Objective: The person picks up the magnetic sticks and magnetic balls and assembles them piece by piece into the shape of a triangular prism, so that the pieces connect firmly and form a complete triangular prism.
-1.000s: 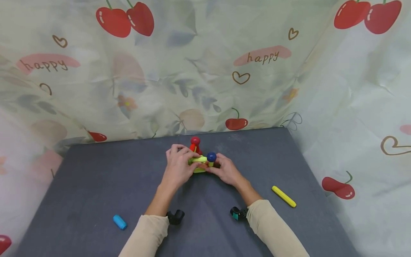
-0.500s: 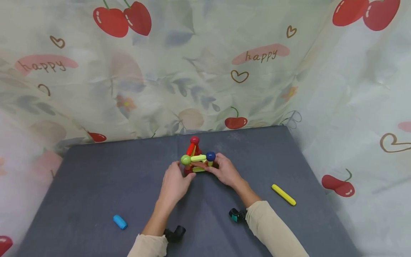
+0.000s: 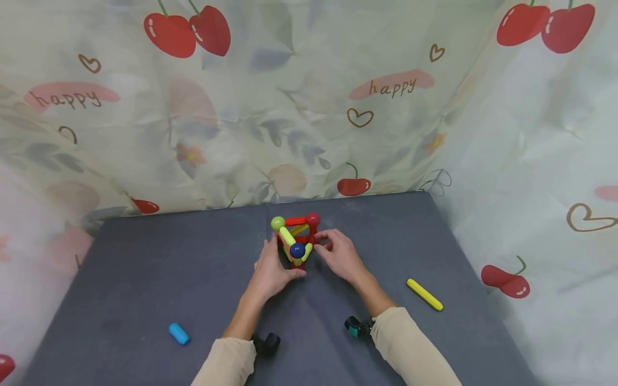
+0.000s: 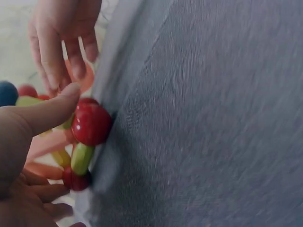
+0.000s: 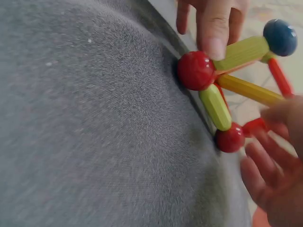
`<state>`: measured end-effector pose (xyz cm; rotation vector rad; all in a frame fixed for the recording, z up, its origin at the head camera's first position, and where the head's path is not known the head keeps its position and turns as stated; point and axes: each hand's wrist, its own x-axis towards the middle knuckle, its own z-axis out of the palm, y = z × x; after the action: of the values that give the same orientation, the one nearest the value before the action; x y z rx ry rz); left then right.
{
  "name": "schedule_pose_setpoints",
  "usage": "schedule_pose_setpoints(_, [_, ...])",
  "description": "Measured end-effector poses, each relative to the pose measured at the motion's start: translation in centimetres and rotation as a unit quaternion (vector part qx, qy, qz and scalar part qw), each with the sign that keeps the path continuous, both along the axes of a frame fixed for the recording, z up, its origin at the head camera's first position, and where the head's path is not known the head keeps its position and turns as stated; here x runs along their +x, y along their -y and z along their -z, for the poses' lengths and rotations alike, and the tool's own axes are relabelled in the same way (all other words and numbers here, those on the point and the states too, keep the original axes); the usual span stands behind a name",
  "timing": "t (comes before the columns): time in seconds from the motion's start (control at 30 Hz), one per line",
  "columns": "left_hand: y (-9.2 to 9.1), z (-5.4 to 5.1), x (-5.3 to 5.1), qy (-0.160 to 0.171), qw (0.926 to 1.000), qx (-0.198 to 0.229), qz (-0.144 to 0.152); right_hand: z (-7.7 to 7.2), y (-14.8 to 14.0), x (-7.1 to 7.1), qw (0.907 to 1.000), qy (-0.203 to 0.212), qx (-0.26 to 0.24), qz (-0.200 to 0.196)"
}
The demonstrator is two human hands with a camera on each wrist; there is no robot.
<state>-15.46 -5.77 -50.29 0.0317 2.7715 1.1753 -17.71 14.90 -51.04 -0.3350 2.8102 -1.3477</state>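
Observation:
A small frame of coloured sticks and balls (image 3: 288, 236), with the look of a magnetic building toy, stands near the table's back edge. Its blue ball (image 3: 297, 250) faces the front, above a red base ball (image 5: 195, 71); a green ball (image 3: 277, 223) and a red ball (image 3: 313, 219) top the back corners. My left hand (image 3: 272, 274) holds the frame's left side, its thumb by the front base ball and its fingers behind. On the right side, my right hand (image 3: 341, 258) has loosely bent fingers close beside the frame; whether they touch is unclear.
A yellow stick (image 3: 425, 294) lies on the dark table (image 3: 145, 268) to the right. A short blue stick (image 3: 179, 333) lies at the front left. Behind the table hangs a cherry-patterned sheet (image 3: 309, 107).
The frame has turned, bringing the blue ball to the front and the green ball toward the back left. My left hand left its top, then took its left side; the right hand shifted slightly.

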Motion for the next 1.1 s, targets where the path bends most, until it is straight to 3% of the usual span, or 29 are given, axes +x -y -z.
schedule_pose_setpoints(0.1, [0.3, 0.2, -0.6, -0.015, 0.9995, -0.023, 0.013, 0.2, 0.3, -0.8, 0.9986, 0.01, 0.022, 0.048])
schedule_pose_setpoints(0.27, [0.4, 0.4, -1.3, -0.026, 0.9992, -0.027, 0.014, 0.9, 0.7, -1.5, 0.996, 0.015, 0.075, 0.045])
schedule_pose_setpoints(0.37, [0.5, 0.6, -1.4, -0.031, 0.9992, -0.023, -0.006, 1.3, 0.9, -1.5, 0.9936, -0.003, 0.105, 0.042])
schedule_pose_setpoints(0.5, [0.5, 0.7, -1.3, -0.056, 0.9969, -0.01, -0.054, 1.2, 0.5, -1.4, 0.99, -0.02, 0.138, 0.022])
schedule_pose_setpoints(0.63, [0.4, 0.9, -1.6, -0.068, 0.9947, 0.004, -0.077, 0.1, -0.7, -0.9, 0.9782, -0.015, 0.207, 0.002])
schedule_pose_setpoints(0.73, [0.4, 1.2, -1.8, -0.063, 0.9943, 0.004, -0.086, -0.9, -2.2, -0.2, 0.9662, -0.007, 0.258, -0.002])
schedule_pose_setpoints(0.87, [0.6, 1.5, -2.0, -0.062, 0.9936, -0.007, -0.095, -1.5, -5.7, 1.0, 0.9572, -0.01, 0.289, 0.001])
schedule_pose_setpoints(1.1, [0.7, 1.4, -1.8, -0.067, 0.9938, -0.018, -0.087, -1.7, -13.7, 3.8, 0.9563, 0.006, 0.292, 0.018])
